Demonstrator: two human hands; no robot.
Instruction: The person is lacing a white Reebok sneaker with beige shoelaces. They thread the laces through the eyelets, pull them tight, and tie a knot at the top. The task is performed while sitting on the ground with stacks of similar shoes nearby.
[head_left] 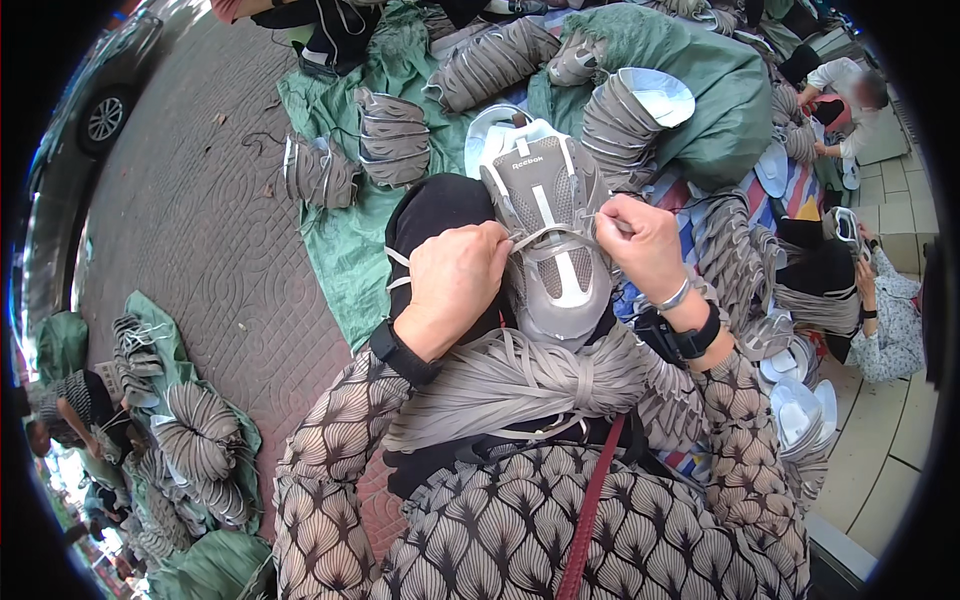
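Note:
A grey mesh shoe upper (548, 225) with white trim rests on my knee, toe toward me. My left hand (452, 283) grips its left side and pinches a flat grey lace (545, 243) that crosses the eyelets. My right hand (645, 245) holds the other end of that lace at the upper's right edge, fingers closed on it. A thick bundle of grey laces (520, 385) lies across my lap just below both wrists.
Stacks of nested grey uppers (392, 137) lie on green tarps (340, 240) ahead and at the lower left. Other people sit at the right (885, 320) and far right top, working on uppers. A car (100, 95) stands on the brick paving at upper left.

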